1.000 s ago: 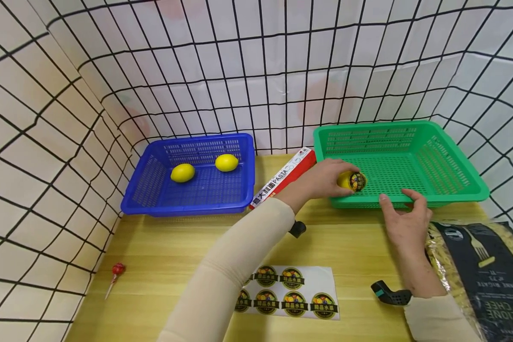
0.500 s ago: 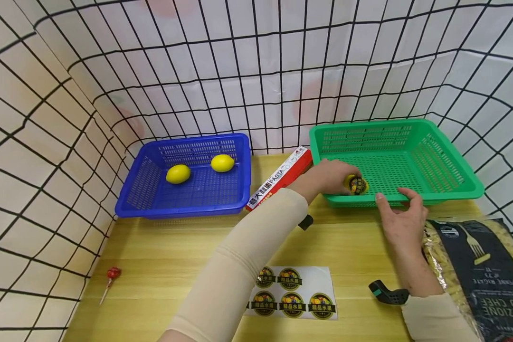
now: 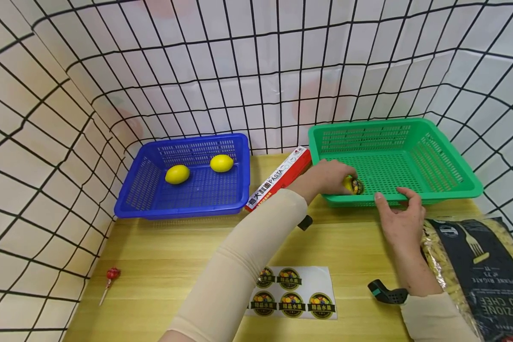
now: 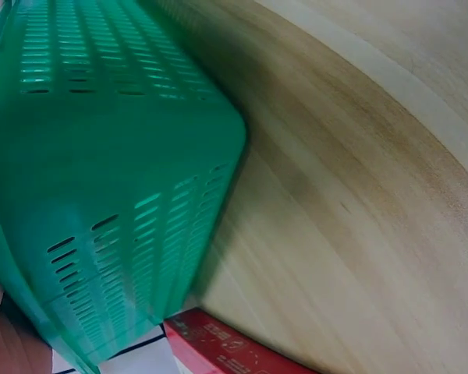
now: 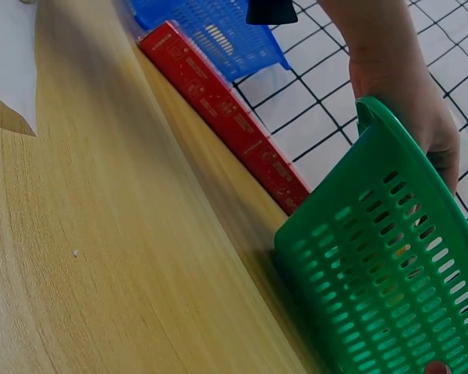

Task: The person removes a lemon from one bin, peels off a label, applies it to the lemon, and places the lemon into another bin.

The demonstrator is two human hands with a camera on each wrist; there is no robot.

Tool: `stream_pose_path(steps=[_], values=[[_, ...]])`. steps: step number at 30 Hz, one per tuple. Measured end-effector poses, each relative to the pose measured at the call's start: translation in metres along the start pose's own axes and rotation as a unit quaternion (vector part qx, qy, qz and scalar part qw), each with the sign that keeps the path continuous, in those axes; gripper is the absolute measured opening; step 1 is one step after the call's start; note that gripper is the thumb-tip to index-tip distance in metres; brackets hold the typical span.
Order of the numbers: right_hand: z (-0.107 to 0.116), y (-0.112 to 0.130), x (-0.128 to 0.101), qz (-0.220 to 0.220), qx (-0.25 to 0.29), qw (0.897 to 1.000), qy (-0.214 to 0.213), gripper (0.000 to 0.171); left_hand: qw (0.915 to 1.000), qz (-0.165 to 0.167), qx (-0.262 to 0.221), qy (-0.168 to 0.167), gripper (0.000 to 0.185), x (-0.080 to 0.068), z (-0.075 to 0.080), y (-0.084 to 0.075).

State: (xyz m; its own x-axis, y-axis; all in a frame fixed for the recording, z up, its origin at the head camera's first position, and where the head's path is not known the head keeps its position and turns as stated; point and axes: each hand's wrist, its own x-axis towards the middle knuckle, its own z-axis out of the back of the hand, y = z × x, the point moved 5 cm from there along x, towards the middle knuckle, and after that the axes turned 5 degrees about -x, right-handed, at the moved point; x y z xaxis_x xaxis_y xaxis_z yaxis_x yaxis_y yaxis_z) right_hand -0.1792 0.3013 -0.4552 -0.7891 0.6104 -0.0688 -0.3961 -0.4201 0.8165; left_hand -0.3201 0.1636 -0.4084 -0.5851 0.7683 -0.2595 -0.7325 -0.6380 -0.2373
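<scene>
My left hand (image 3: 331, 176) reaches over the near left corner of the green basket (image 3: 419, 166) and holds a lemon (image 3: 347, 184) low inside it. A round dark sticker (image 3: 357, 186) sits on the lemon's right end; the hand hides most of the fruit. At the basket's front rim is my right hand (image 3: 403, 223), thumb right at the rim and index finger bent loosely over it. In the right wrist view, a bit of yellow shows through the slots of the green basket (image 5: 390, 241), below my left hand (image 5: 409, 101).
Two lemons lie in the blue basket (image 3: 196, 194) at left. Between the baskets leans a red and white pasta box (image 3: 279, 178). A sticker sheet (image 3: 299, 311) lies in front, partly under my left sleeve. A lollipop (image 3: 112, 274) is at left, a penne bag (image 3: 474, 266) at right.
My left hand has lowered the lemon into the green basket and turned it, so its sticker faces more to the right. The right hand stays at the rim.
</scene>
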Motion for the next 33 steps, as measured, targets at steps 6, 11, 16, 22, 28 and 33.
stream_pose_path(steps=[6, 11, 16, 22, 28, 33], values=[[-0.002, 0.003, 0.001, 0.002, 0.001, 1.000, -0.005, 0.070, 0.9999, 0.003, 0.003, -0.012, 0.033, -0.002, 0.002, 0.002], [-0.003, 0.005, 0.001, 0.005, 0.003, 1.000, -0.006, 0.069, 0.9997, 0.000, -0.006, -0.024, 0.029, -0.006, 0.004, 0.004], [-0.005, 0.006, 0.001, 0.002, 0.003, 1.000, 0.001, 0.070, 0.9972, -0.021, -0.005, -0.072, 0.032, -0.015, 0.008, 0.007], [-0.005, 0.004, 0.003, -0.009, -0.002, 1.000, 0.007, 0.072, 0.9876, -0.045, -0.016, -0.149, 0.033, -0.033, 0.017, 0.011], [-0.003, 0.003, 0.002, -0.013, -0.003, 1.000, 0.009, 0.072, 0.9789, -0.059, -0.045, -0.190, 0.031, -0.051, 0.017, 0.011], [0.000, 0.001, 0.002, -0.014, -0.006, 1.000, 0.007, 0.071, 0.9736, -0.065, -0.054, -0.212, 0.030, -0.071, 0.012, 0.010]])
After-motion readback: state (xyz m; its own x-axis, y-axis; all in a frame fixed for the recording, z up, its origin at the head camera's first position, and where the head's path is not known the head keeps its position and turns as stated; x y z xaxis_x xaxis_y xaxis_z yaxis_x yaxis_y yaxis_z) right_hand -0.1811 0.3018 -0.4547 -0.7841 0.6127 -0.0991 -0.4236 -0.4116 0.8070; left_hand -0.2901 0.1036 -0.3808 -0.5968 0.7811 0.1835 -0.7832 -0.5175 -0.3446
